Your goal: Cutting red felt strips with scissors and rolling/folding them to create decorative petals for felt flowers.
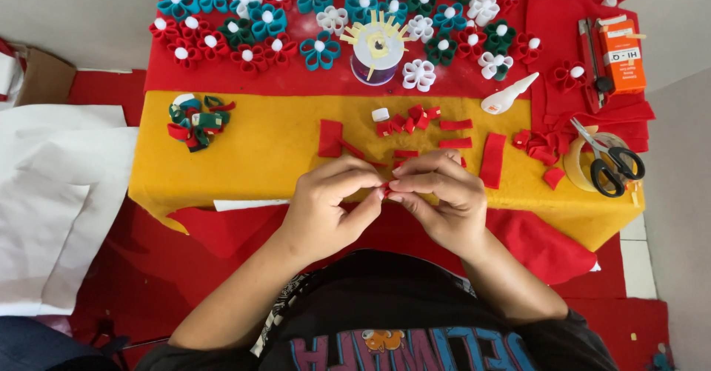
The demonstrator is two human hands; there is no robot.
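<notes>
A small red felt piece [386, 190] is pinched between the fingertips of the left hand [326, 208] and the right hand [437, 201], both closed on it just above the near edge of the yellow felt sheet [259, 149]. Most of the piece is hidden by the fingers, so its exact shape cannot be told. It is judged to be very light, soft and easily bent, unlikely to break but prone to springing open; it is best gripped at its folded end. More cut red strips [492, 160] are seen just beyond, scissors [611, 160] to the right, and finished felt flowers [318, 51] on the red cloth [222, 78] further back
</notes>
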